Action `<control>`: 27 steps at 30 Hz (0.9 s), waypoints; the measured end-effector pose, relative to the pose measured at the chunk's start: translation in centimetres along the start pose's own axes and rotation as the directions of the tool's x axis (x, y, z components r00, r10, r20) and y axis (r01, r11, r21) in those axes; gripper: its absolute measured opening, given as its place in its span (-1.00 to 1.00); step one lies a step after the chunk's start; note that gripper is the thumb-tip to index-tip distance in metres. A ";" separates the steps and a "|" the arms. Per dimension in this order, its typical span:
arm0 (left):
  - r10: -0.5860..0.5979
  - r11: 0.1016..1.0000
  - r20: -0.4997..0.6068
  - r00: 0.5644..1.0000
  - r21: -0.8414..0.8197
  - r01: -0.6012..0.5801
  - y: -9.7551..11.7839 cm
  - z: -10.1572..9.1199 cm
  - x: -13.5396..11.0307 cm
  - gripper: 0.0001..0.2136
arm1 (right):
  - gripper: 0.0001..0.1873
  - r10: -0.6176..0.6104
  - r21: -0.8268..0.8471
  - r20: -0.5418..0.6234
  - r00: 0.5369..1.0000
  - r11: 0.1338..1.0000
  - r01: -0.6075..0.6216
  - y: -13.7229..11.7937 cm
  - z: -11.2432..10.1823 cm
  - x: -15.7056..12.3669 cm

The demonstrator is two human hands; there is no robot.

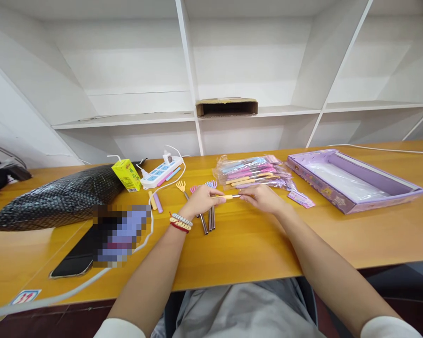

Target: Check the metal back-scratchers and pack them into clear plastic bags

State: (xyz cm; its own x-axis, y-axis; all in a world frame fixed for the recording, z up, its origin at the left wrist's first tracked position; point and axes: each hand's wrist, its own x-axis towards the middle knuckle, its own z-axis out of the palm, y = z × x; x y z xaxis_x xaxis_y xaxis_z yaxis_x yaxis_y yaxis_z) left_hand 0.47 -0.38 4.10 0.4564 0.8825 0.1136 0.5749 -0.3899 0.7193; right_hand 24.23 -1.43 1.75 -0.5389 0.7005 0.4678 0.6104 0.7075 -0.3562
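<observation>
My left hand is closed on the yellow handle of a back scratcher. My right hand pinches its short metal rod, and the end beyond those fingers is hidden. Under and beside my left hand lie several metal back scratcher rods with claw heads, among them a yellow claw and a purple-blue claw; a pink one is partly covered. Left of them rest a loose yellow handle sleeve and a purple sleeve.
Behind my hands are bagged back scratchers; a small printed card and purple box tray lie right. Leftward are a power strip with a trailing white cable, yellow drink carton, black bubble-wrap package and phone.
</observation>
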 end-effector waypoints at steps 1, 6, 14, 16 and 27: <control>0.002 1.000 0.005 1.000 0.002 -0.002 0.0 -0.1 0.0 -0.68 | -0.79 0.003 -0.031 0.021 1.000 1.000 -0.002 -0.1 0.3 0.0; -0.001 0.993 0.035 0.999 0.119 -0.003 0.0 -0.1 -0.1 -0.71 | -0.78 0.048 -0.175 0.043 0.998 0.984 -0.040 -0.9 1.7 -0.2; 0.115 0.867 0.027 0.993 0.485 -0.114 0.4 0.6 -0.4 -0.74 | -0.76 0.148 -0.293 0.081 0.986 0.949 -0.119 -1.7 1.6 -0.2; 0.159 0.796 0.036 0.987 0.586 -0.150 0.5 1.0 -0.6 -0.73 | -0.76 0.141 -0.296 0.087 0.986 0.949 -0.109 -1.6 1.4 -0.2; 0.267 0.661 0.003 0.964 0.727 -0.186 1.0 2.7 -0.9 -0.67 | -0.77 0.081 -0.299 0.051 0.995 0.952 -0.063 -0.9 1.3 -0.2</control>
State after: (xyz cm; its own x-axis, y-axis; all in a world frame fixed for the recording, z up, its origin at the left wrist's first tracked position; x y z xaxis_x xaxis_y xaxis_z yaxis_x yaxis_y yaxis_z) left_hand 2.50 -2.34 2.86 0.5956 0.7453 0.2997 0.7889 -0.6130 -0.0436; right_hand 23.03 -2.10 0.89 -0.5165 0.7597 0.3951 0.7886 0.6018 -0.1262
